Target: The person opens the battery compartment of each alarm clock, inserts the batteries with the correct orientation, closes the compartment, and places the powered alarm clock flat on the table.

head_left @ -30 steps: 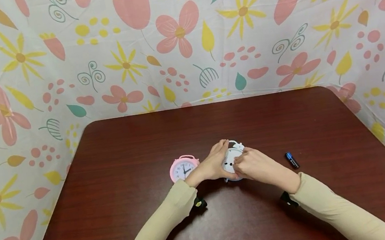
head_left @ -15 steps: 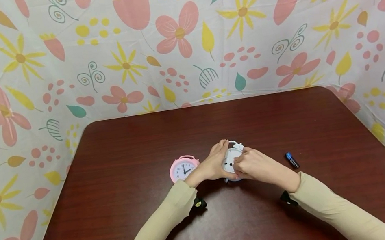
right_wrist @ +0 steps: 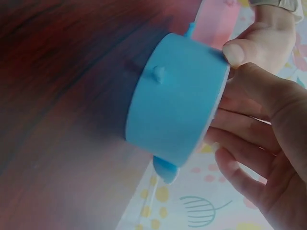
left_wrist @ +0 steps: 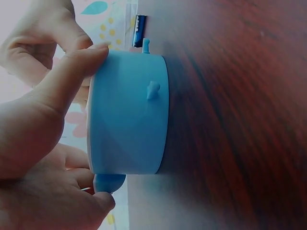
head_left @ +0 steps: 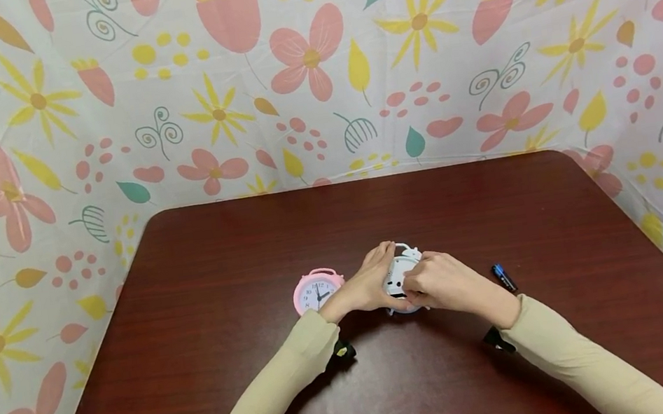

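At the left of the dark wooden table (head_left: 214,365) a pink alarm clock (head_left: 316,292) stands upright, its dial facing the person; numerals ring the dial, though only the 12 at the top reads with any confidence from the head view.

Just beside it, the left hand (head_left: 369,281) curls round the left rim of a blue alarm clock (head_left: 401,275), which rests face-down at the middle of the table with its white back turned up — the wrist views show its blue wall (left_wrist: 128,117) against the wood. The right hand (head_left: 439,282) lies over the back with fingers bent onto it, apparently working at the panel there; whether they pinch a knob or a cover, I cannot tell.

By my judgement the step in hand is opening or fitting the battery compartment, and the next move calls for a steady left-hand hold while the right fingers work.

To the right lies a dark battery (head_left: 503,277) — its label is too small to read.
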Demonstrator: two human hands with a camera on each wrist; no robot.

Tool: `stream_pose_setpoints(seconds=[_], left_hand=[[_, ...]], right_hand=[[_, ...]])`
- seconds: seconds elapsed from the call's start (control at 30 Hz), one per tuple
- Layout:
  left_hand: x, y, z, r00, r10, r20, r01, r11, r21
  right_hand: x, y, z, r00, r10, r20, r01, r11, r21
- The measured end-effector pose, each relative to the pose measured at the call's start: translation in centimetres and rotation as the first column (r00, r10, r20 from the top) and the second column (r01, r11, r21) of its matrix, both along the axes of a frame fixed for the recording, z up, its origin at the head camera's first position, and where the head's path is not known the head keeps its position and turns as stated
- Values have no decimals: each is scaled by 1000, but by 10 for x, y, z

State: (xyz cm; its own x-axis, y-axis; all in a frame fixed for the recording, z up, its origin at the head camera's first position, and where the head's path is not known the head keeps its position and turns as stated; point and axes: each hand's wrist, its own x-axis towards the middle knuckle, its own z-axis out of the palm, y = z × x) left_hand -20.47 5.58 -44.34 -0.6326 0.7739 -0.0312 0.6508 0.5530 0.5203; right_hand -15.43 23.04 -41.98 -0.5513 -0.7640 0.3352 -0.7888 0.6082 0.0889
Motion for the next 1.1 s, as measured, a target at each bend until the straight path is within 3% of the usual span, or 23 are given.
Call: stream_pose_setpoints(seconds=[0.27,1.1], left_hand=[[0,0,0,999,3,32,-3,1000,-12],[0,0,0,1000,-1,25,2,999,-32]], right_hand=[[0,5,-4,999,43,21,-40,993,-113],[-1,8,-6,999,39,28,-33,984,-176]])
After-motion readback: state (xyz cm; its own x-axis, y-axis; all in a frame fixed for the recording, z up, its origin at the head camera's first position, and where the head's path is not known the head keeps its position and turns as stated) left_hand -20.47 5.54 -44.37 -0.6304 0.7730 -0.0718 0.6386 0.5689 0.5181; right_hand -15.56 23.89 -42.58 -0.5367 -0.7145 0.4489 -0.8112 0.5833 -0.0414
